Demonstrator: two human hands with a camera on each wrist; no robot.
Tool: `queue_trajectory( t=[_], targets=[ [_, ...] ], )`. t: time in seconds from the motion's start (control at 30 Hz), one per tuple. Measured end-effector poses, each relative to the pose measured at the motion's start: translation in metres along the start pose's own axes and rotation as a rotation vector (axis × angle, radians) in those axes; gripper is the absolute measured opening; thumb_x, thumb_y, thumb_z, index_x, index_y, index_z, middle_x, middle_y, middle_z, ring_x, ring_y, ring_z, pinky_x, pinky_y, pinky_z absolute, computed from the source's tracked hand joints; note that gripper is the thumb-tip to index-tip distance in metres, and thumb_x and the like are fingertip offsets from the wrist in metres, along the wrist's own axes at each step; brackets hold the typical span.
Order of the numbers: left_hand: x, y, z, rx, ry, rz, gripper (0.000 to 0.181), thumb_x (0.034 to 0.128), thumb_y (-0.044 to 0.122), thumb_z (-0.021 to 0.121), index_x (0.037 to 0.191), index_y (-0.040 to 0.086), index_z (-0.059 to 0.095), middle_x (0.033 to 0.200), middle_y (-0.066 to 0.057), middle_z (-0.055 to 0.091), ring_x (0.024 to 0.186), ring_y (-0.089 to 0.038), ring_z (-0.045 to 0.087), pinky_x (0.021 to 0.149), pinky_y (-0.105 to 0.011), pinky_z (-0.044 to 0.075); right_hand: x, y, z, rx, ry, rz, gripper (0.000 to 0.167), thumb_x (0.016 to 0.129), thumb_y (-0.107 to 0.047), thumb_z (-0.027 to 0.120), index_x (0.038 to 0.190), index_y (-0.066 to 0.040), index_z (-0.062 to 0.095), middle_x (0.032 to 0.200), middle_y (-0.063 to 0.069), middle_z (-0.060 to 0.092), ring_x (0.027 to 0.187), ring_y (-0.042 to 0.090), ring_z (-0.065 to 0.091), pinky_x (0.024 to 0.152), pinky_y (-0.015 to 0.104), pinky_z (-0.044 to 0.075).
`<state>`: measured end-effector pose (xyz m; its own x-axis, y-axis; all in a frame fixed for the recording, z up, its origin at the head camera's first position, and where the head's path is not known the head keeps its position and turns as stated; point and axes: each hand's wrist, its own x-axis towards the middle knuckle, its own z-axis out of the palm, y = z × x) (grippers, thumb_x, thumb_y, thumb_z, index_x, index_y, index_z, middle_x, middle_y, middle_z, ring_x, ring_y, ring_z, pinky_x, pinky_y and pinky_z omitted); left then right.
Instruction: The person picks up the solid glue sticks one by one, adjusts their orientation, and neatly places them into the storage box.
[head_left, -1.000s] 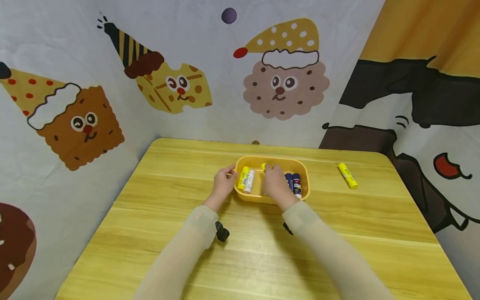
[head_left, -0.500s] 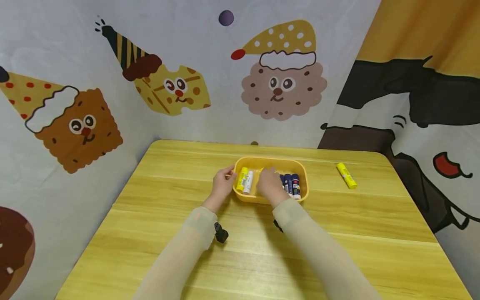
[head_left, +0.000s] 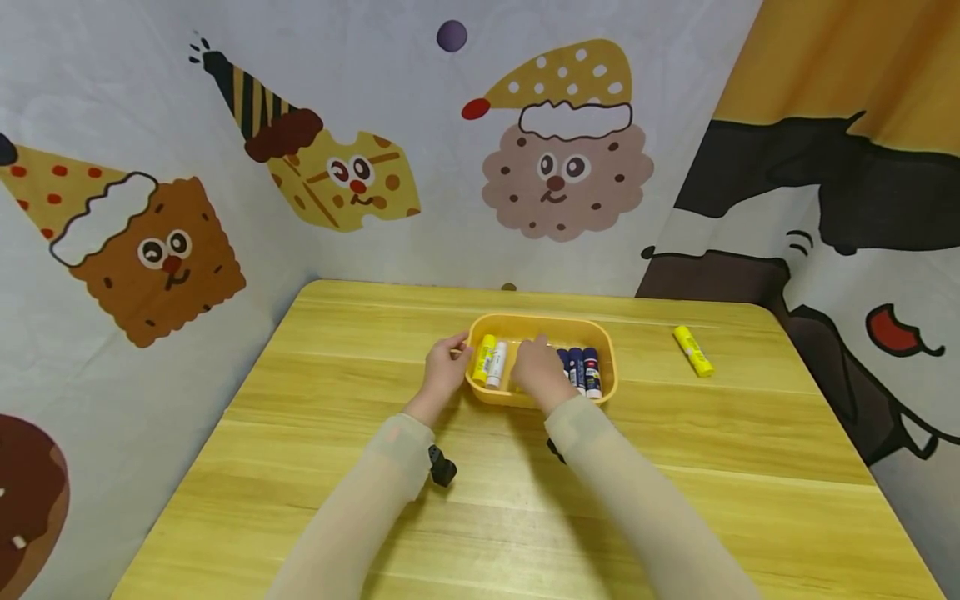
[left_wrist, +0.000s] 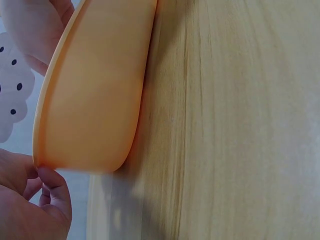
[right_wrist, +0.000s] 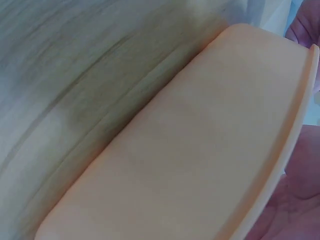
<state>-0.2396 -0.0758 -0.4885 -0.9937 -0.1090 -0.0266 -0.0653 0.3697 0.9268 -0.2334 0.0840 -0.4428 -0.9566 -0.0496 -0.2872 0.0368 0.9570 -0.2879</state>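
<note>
A yellow-orange plastic bin (head_left: 542, 320) stands on the table. My left hand (head_left: 446, 367) grips its left end, with thumb and fingers at the rim in the left wrist view. Inside, at the left, a yellow glue stick (head_left: 484, 359) lies beside a white glue stick (head_left: 497, 365). Three navy glue sticks, among them the rightmost navy glue stick (head_left: 592, 372), lie side by side at the right. My right hand (head_left: 538, 371) reaches into the middle with curled fingers, around another yellow glue stick (head_left: 517, 387) that it mostly hides. The bin wall blocks most of this hand in the right wrist view.
One more yellow glue stick (head_left: 693, 351) lies on the wooden table (head_left: 480, 517), to the right of the bin. A curtain (head_left: 442, 242) with cartoon prints hangs behind the table's back edge.
My right hand has shifted left inside the bin, uncovering more of the navy glue sticks. The yellow at its fingers now shows at the lower left rather than the top. My left hand stays put.
</note>
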Motion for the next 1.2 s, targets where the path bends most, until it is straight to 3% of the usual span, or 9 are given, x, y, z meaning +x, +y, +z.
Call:
queue_trajectory(
  t=[0.17,0.27,0.43,0.7,1.0,1.2],
  targets=[
    [-0.001,0.000,0.000,-0.003,0.005,0.001,0.035,0.0937,0.010,0.058,0.128,0.005,0.059,0.104,-0.013,0.059,0.089,-0.022,0.059,0.075,-0.026,0.052,-0.001,0.001,-0.004,-0.050,0.014,-0.016,0.050,0.087,-0.021,0.061,0.129,0.004,0.050,0.129,0.022,0.042,0.113,0.035,0.045,0.089,0.047,0.048],
    [-0.001,0.000,0.000,-0.001,0.003,0.002,0.035,0.0937,0.010,0.058,0.128,0.005,0.059,0.104,-0.013,0.059,0.089,-0.022,0.059,0.075,-0.026,0.052,-0.001,0.002,-0.005,-0.091,0.025,-0.039,0.051,0.088,-0.025,0.061,0.131,0.002,0.050,0.128,0.020,0.042,0.109,0.034,0.043,0.086,0.046,0.047],
    [0.000,-0.001,0.001,-0.001,0.003,0.006,0.035,0.0936,0.010,0.058,0.128,0.005,0.059,0.103,-0.012,0.059,0.087,-0.021,0.059,0.073,-0.024,0.051,-0.002,0.004,-0.007,-0.128,0.039,-0.079,0.060,0.091,-0.029,0.059,0.140,0.001,0.042,0.137,0.021,0.039,0.117,0.036,0.041,0.092,0.050,0.045],
    [0.000,-0.002,0.001,0.015,0.016,0.021,0.034,0.0937,0.011,0.058,0.127,0.005,0.060,0.103,-0.012,0.060,0.089,-0.022,0.060,0.075,-0.025,0.052,-0.004,0.012,-0.009,-0.068,0.086,-0.144,0.062,0.092,-0.030,0.058,0.144,-0.004,0.037,0.148,0.019,0.031,0.134,0.039,0.031,0.109,0.054,0.030],
    [0.000,-0.001,0.001,0.025,0.020,0.024,0.034,0.0933,0.011,0.059,0.127,0.006,0.060,0.102,-0.012,0.060,0.088,-0.022,0.061,0.074,-0.026,0.052,-0.008,0.034,-0.021,-0.066,0.182,-0.273,0.056,0.094,-0.029,0.057,0.143,-0.010,0.039,0.149,0.018,0.031,0.133,0.040,0.034,0.104,0.056,0.035],
    [-0.001,0.001,0.000,0.019,0.016,0.017,0.034,0.0935,0.011,0.058,0.127,0.005,0.060,0.102,-0.012,0.059,0.089,-0.022,0.061,0.074,-0.026,0.052,-0.008,0.057,-0.035,-0.034,0.239,-0.279,0.056,0.095,-0.027,0.056,0.144,-0.008,0.037,0.149,0.020,0.029,0.134,0.042,0.031,0.106,0.058,0.031]
  ],
)
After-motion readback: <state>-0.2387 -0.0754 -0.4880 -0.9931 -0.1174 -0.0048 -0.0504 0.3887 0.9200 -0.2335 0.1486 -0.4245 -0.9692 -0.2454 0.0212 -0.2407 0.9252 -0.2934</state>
